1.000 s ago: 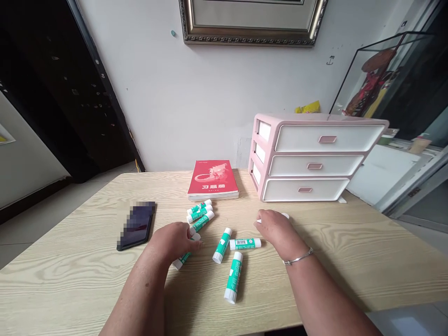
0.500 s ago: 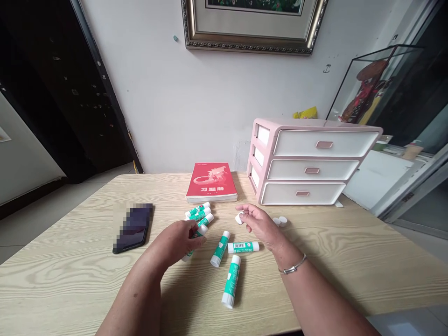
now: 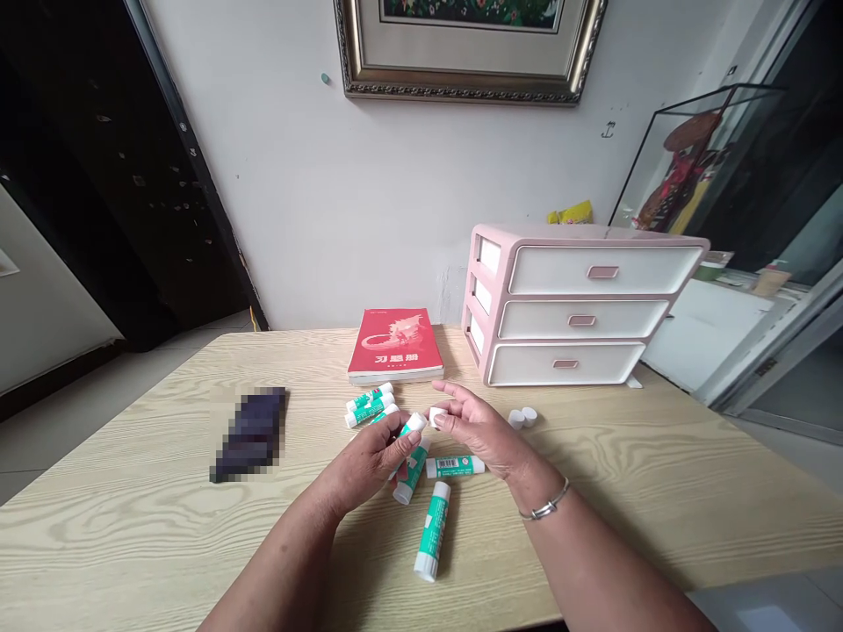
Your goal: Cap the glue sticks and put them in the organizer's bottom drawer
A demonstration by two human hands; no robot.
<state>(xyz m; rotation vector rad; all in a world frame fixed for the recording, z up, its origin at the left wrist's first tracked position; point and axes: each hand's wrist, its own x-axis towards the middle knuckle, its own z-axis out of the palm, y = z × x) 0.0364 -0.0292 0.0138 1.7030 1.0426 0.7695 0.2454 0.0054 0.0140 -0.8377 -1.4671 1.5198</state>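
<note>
A green and white glue stick (image 3: 412, 425) is gripped in my left hand (image 3: 369, 461), its white end tilted up to the right. Between thumb and fingers, my right hand (image 3: 480, 430) pinches a small white cap (image 3: 435, 416), close to that end; I cannot tell whether the two touch. Under and beside my hands lie more glue sticks: one (image 3: 413, 474) partly behind my left hand, one lying crosswise (image 3: 456, 466) and one (image 3: 433, 532) nearer me. Several others (image 3: 370, 410) lie beyond my left hand, partly hidden. Loose white caps (image 3: 522, 418) sit right of my right hand.
A red book (image 3: 396, 344) lies at the back of the wooden table (image 3: 132, 518). Right of it stands a pink and white drawer unit (image 3: 580, 307). A dark, pixelated phone (image 3: 251, 434) lies to the left. A framed picture (image 3: 467, 83) hangs on the wall.
My left hand has lifted a glue stick from the group and brought it right, towards my right hand. The right hand still pinches the white cap, now turned and slightly further left.
</note>
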